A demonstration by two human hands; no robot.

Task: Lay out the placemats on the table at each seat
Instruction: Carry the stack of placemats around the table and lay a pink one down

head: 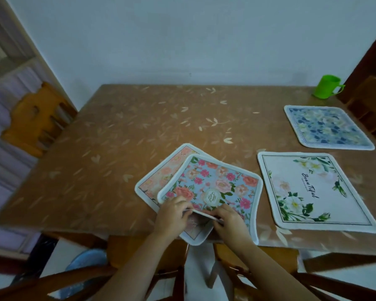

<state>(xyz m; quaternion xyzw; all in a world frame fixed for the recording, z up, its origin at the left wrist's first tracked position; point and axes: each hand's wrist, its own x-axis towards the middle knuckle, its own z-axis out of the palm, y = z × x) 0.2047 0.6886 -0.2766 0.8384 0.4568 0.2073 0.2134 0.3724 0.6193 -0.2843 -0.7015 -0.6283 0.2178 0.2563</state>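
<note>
Two placemats lie stacked at the table's near edge: a blue one with pink flowers [217, 181] on top and a peach floral one [161, 172] beneath it, turned askew. My left hand [172, 216] and my right hand [230, 220] both pinch the near edge of the blue floral placemat and lift it slightly off the lower one. A white placemat with green leaves and script lettering [313, 192] lies flat to the right. A blue-and-white patterned placemat [327, 127] lies flat at the far right.
The table [117, 148] wears a brown leaf-print cover. A green plastic cup [327, 86] stands at the far right corner. Wooden chairs stand at the left [35, 118], at the right [369, 105] and below me at the near side [148, 253]. A wall is behind.
</note>
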